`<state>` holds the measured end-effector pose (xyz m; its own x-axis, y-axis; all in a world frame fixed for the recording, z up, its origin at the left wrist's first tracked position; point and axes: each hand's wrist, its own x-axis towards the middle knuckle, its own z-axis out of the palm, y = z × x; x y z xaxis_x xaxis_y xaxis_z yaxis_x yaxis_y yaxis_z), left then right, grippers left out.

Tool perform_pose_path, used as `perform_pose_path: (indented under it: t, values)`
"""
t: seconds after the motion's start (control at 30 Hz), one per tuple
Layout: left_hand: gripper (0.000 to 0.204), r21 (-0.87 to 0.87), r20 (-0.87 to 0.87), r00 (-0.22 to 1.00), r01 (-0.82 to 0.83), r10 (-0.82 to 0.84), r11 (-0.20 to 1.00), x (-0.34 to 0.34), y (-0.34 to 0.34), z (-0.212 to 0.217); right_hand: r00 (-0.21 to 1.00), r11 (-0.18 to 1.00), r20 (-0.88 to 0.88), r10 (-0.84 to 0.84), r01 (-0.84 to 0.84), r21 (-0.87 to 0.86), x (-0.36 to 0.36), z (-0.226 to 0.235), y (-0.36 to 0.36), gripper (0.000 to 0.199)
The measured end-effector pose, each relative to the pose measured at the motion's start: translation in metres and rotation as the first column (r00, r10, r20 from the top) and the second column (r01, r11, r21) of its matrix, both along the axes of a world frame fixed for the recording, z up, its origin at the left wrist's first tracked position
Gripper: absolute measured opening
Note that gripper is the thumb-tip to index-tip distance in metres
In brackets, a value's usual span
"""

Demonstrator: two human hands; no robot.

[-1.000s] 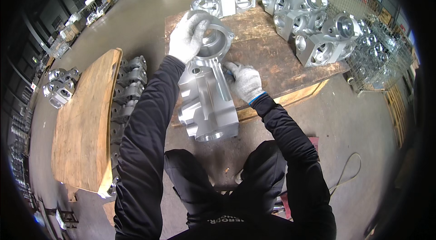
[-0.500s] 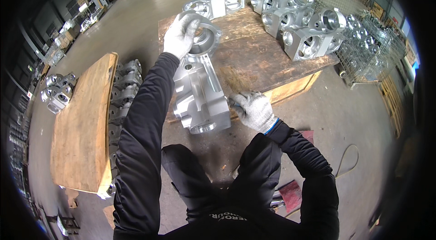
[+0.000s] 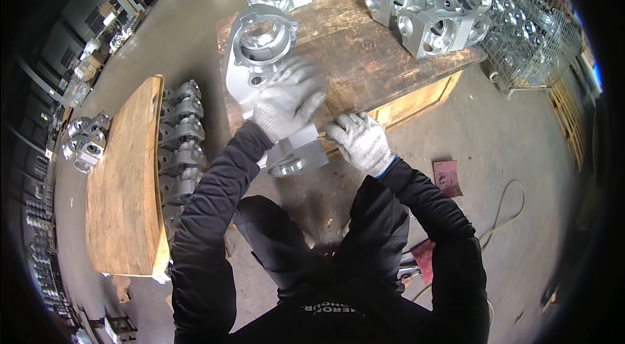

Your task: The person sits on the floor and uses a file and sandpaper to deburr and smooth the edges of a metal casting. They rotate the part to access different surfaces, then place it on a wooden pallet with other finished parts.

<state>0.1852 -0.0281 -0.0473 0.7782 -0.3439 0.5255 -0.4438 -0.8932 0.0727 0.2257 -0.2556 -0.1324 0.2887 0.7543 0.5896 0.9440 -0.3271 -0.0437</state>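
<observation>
1. Black sleeves [image 3: 211, 207] and black trousers [image 3: 273, 240]: soft cloth, creased in folds.
2. Right grip [image 3: 360, 142], in nubbly grey-white knit with blue at the cuff: curls inward beside the near end of the casting [image 3: 239, 80]; cannot tell of anything pinched.
3. Left grip [image 3: 290, 100], in matching knit, blurred: lies over the casting's middle; cannot tell whether clamped or merely laid there.
4. Casting, in pale satiny metal: rests on the near left part of the bench [image 3: 364, 44], near end jutting past the edge; has a round opening there and a broad, lugged ring at the far end.
5. Bench, in brown wood: scuffed, stained on top, paler along the side.
6. Leftward, smooth-grained wooden board [image 3: 127, 175].
7. Along the bench's far side, clustered castings [image 3: 460, 35], blocky and round-bored.
8. Beyond, wire basket [image 3: 556, 51] of shiny parts.
</observation>
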Motion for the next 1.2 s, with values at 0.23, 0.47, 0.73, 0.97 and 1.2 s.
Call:
perform_pose_path:
  t: [0.23,0.47,0.73,0.97,1.2]
  values:
    - [0.043,-0.077,-0.148,0.988,0.034,-0.045,0.996,0.012,-0.005,0.0,0.996,0.981,0.039,0.085,-0.091,0.17,0.014,-0.022,0.011,0.033]
    - [0.036,-0.064,-0.237,0.971,-0.014,-0.001,0.998,0.015,0.001,-0.002,0.993,0.962,0.078,0.093,-0.11,0.251,0.014,-0.028,0.017,0.027]
    - [0.032,-0.049,-0.222,0.975,-0.042,0.03,0.998,0.016,-0.002,-0.006,0.997,0.968,0.054,0.061,-0.072,0.24,0.016,-0.035,0.024,0.028]
    - [0.055,-0.012,-0.049,0.999,0.019,-0.02,1.0,0.018,-0.006,-0.013,0.991,0.967,-0.049,0.123,-0.108,0.23,0.018,-0.062,0.033,0.026]
    - [0.047,-0.077,-0.145,0.989,0.003,-0.014,0.997,0.017,-0.005,-0.011,0.992,0.997,-0.117,0.035,-0.027,0.076,0.006,-0.128,0.021,0.021]
